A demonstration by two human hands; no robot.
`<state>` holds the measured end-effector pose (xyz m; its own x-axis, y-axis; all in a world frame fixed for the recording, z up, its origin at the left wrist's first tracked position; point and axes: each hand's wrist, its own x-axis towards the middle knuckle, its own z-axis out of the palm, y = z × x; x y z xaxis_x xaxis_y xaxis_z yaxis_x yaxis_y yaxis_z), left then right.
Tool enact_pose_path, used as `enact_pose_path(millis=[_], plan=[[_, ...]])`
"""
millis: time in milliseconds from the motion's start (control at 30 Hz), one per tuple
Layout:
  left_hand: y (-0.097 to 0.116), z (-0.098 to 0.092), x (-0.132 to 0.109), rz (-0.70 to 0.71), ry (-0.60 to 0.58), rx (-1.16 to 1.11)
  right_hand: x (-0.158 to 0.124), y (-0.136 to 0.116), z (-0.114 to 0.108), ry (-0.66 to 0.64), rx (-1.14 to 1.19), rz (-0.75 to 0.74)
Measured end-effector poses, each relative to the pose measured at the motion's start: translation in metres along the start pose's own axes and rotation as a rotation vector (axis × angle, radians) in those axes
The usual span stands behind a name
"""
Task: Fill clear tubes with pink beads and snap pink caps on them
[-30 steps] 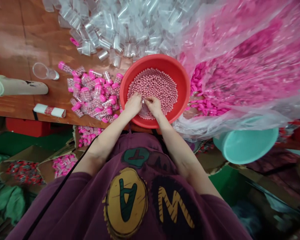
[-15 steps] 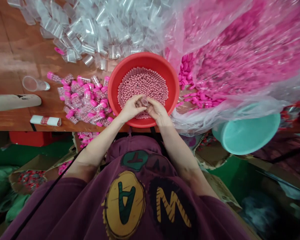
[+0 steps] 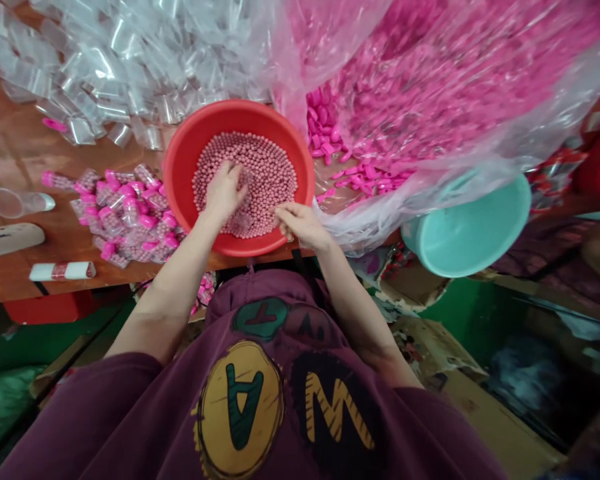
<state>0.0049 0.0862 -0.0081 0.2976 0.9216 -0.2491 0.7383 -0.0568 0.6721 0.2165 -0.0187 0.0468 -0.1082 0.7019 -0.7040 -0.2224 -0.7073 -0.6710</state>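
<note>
A red plastic bowl (image 3: 180, 207) holds a heap of small pink beads (image 3: 273, 177). My left hand (image 3: 223, 193) is down in the bowl among the beads, fingers curled round a clear plastic container (image 3: 247, 179) that is mostly hidden and blends with the beads. At the bowl's near right rim, my right hand (image 3: 303, 223) has its thumb and fingers pinched together; whatever they hold is too small to make out. Left of the bowl lies a pile of bead-filled clear containers with pink caps (image 3: 130, 210).
Clear containers (image 3: 105, 67) are heaped at the back left. Loose pink caps (image 3: 325, 123) spill from a large plastic bag (image 3: 455, 87) on the right. A turquoise tub (image 3: 480, 230) stands at the table's right edge. A clear cup (image 3: 13, 202) and a white roll (image 3: 63, 271) lie left.
My hands, together on a clear container over the bowl's near side, have parted. The left moved deeper into the beads; the right moved to the near right rim. The view has shifted right.
</note>
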Motion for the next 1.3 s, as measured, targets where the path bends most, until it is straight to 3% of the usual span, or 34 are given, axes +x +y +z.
enact_pose_path(millis=[100, 233, 333, 433, 533, 633, 700, 833, 1067, 1167, 1300], plan=[[0.009, 0.003, 0.015, -0.117, -0.053, 0.184, -0.005, 0.002, -0.057, 0.207, -0.145, -0.108], [0.037, 0.036, 0.02, -0.117, -0.126, 0.155, 0.011, 0.017, -0.114, 0.587, -0.579, -0.277], [0.057, 0.065, 0.016, -0.078, -0.16, -0.013, 0.028, 0.027, -0.124, 0.517, -0.925, -0.323], [0.067, 0.073, 0.009, -0.063, -0.186, -0.132, 0.04, 0.031, -0.123, 0.355, -1.123, -0.316], [0.066, 0.058, -0.003, -0.087, -0.123, -0.259, 0.048, 0.031, -0.127, 0.395, -1.131, -0.355], [0.063, 0.033, -0.02, -0.158, -0.116, -0.52, 0.049, 0.028, -0.132, 0.52, -0.875, -0.427], [0.062, 0.019, -0.03, -0.214, -0.146, -0.775, 0.045, 0.021, -0.129, 0.524, -0.629, -0.48], [0.066, 0.003, -0.043, -0.24, -0.175, -1.098, 0.026, -0.007, -0.096, 0.328, -0.402, -0.586], [0.078, -0.012, -0.057, -0.242, -0.177, -1.17, -0.003, -0.062, -0.01, 0.142, -0.494, -0.672], [0.076, -0.018, -0.065, -0.224, -0.238, -1.153, -0.009, -0.071, 0.01, 0.115, -0.627, -0.715], [0.068, -0.022, -0.072, -0.207, -0.236, -1.194, -0.015, -0.07, 0.019, 0.061, -0.787, -0.766]])
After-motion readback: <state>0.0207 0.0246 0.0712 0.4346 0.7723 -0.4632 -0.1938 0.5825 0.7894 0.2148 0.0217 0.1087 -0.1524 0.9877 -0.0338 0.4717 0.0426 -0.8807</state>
